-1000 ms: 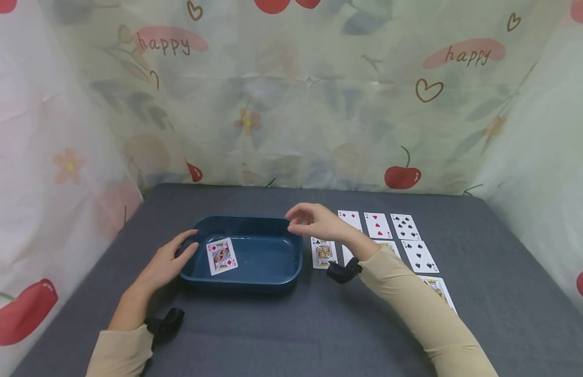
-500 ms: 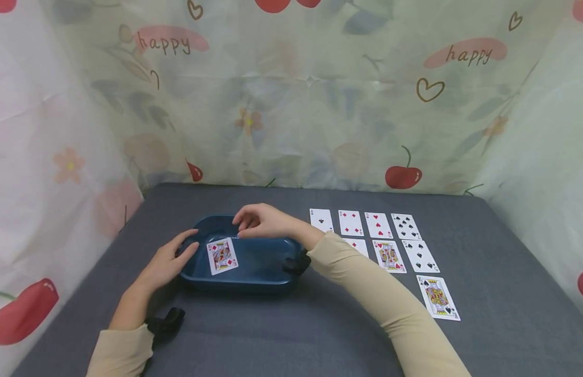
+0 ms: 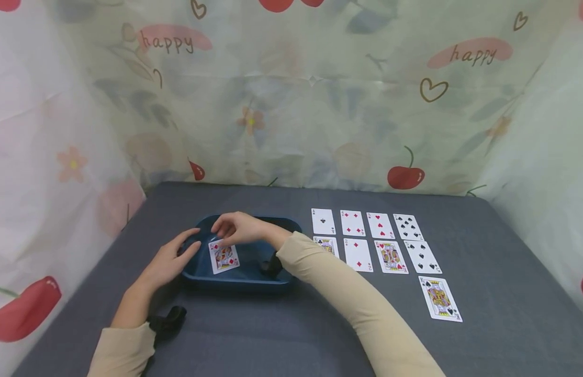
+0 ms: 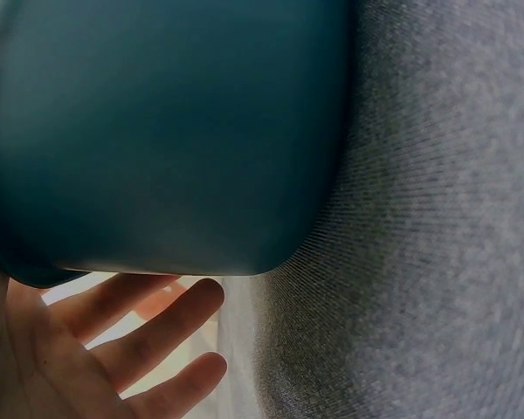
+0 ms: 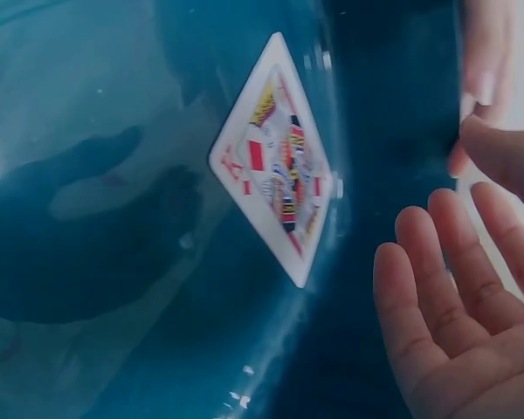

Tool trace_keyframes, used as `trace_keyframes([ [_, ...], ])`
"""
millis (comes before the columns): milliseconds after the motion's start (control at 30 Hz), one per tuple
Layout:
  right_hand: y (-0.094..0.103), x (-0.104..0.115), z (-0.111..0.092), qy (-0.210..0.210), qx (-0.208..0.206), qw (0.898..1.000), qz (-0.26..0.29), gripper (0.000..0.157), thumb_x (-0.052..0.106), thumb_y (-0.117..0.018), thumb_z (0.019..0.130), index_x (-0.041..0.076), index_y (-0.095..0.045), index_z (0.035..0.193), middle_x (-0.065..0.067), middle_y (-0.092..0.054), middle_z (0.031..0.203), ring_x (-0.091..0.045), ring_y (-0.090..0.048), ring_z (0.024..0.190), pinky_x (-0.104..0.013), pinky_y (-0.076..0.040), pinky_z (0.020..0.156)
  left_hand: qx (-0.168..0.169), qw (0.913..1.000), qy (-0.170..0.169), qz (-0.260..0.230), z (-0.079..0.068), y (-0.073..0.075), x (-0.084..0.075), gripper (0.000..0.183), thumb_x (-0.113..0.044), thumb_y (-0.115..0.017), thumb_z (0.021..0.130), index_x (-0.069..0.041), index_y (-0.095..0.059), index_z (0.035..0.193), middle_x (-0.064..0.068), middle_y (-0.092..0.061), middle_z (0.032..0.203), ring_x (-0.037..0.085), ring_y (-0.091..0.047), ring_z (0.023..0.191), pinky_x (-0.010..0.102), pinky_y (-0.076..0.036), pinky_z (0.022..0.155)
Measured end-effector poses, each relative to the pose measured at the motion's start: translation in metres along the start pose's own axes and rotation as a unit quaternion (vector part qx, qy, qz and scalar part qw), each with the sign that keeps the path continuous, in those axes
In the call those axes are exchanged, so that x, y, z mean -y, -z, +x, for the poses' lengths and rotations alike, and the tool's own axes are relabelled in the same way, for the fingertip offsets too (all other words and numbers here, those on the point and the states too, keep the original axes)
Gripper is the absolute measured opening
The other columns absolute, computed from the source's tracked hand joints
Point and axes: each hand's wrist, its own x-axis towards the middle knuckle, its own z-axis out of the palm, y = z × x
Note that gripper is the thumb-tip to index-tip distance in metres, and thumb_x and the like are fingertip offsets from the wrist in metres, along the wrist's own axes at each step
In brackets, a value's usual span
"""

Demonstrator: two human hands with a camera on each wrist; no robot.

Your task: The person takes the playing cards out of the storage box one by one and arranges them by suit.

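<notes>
A dark blue tray (image 3: 254, 283) sits left of centre on the table. Inside it, toward the left end, lies one face-up playing card (image 3: 225, 259), a king of diamonds. My left hand (image 3: 165, 259) rests at the tray's left rim; in the left wrist view its fingers (image 4: 153, 345) spread loosely beside the tray's outer wall. My right hand (image 3: 242, 229) is over the tray, just beyond the card, whose top edge its thumb overlaps in the head view. From the right wrist, its relaxed fingers (image 5: 472, 271) show nothing between them, and the card (image 5: 288, 166) lies apart from them.
Right of the tray, several playing cards lie face up in rows, among them an ace of clubs (image 3: 323, 221) and a king of hearts (image 3: 391, 257). Nearest the front is a king of spades (image 3: 440, 299). A patterned curtain (image 3: 310, 115) surrounds the dark tablecloth (image 3: 272, 335).
My right hand has moved left from the tray's right rim to above the card, then lowered a little. My left hand stays at the rim. More of the laid-out cards show.
</notes>
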Motion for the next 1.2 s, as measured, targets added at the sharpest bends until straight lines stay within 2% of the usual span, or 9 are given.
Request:
trace_keyframes([
  [233, -0.005, -0.009, 0.011, -0.002, 0.011, 1.0, 0.004, 0.044, 0.009, -0.068, 0.084, 0.002, -0.053, 0.125, -0.014, -0.057, 0.128, -0.025, -0.057, 0.115, -0.021, -0.049, 0.091, -0.001, 1.0, -0.003, -0.004, 0.0, 0.0, 0.0, 0.055, -0.041, -0.038, 0.099, -0.008, -0.031, 0.143, 0.029, -0.034, 0.145, 0.046, -0.043, 0.124, 0.062, -0.036, 0.099],
  [367, -0.008, -0.012, 0.014, -0.02, 0.017, 1.0, 0.0, 0.047, 0.007, -0.068, 0.084, 0.002, -0.051, 0.127, -0.013, -0.055, 0.13, -0.026, -0.056, 0.117, -0.024, -0.049, 0.093, -0.001, 1.0, -0.003, -0.005, 0.0, -0.001, 0.0, 0.055, -0.039, -0.038, 0.099, -0.008, -0.031, 0.144, 0.029, -0.033, 0.145, 0.047, -0.042, 0.125, 0.062, -0.037, 0.098],
  [633, -0.013, -0.017, 0.015, -0.048, 0.033, 0.997, -0.057, 0.056, 0.01, -0.071, 0.081, 0.006, -0.048, 0.132, -0.01, -0.051, 0.136, -0.022, -0.048, 0.126, -0.028, -0.04, 0.105, 0.002, 1.0, -0.003, -0.008, 0.0, -0.001, 0.0, 0.055, -0.039, -0.038, 0.099, -0.009, -0.03, 0.144, 0.028, -0.031, 0.147, 0.048, -0.038, 0.129, 0.063, -0.035, 0.1],
  [767, -0.016, -0.017, 0.015, -0.064, 0.042, 0.995, -0.068, 0.062, 0.011, -0.074, 0.078, 0.008, -0.046, 0.134, -0.008, -0.049, 0.139, -0.02, -0.045, 0.128, -0.03, -0.037, 0.108, 0.0, 0.9999, -0.007, -0.011, 0.0, -0.001, 0.001, 0.054, -0.038, -0.039, 0.099, -0.008, -0.031, 0.144, 0.028, -0.031, 0.147, 0.048, -0.038, 0.129, 0.063, -0.034, 0.1],
  [967, -0.02, -0.016, 0.014, -0.084, 0.051, 0.989, -0.11, 0.069, 0.015, -0.079, 0.074, 0.013, -0.046, 0.134, -0.004, -0.047, 0.136, -0.015, -0.046, 0.12, -0.027, -0.038, 0.105, 0.001, 0.9999, -0.006, -0.013, -0.001, -0.001, 0.001, 0.056, -0.039, -0.038, 0.099, -0.008, -0.03, 0.144, 0.028, -0.031, 0.147, 0.048, -0.037, 0.129, 0.063, -0.035, 0.1],
  [1200, -0.021, -0.016, 0.015, -0.087, 0.055, 0.983, -0.153, 0.073, 0.022, -0.082, 0.07, 0.017, -0.046, 0.133, -0.006, -0.053, 0.122, -0.015, -0.051, 0.104, -0.024, -0.045, 0.089, -0.001, 0.9999, -0.005, -0.012, -0.002, -0.001, 0.001, 0.056, -0.041, -0.038, 0.099, -0.008, -0.031, 0.144, 0.028, -0.031, 0.147, 0.048, -0.038, 0.129, 0.062, -0.035, 0.1],
])
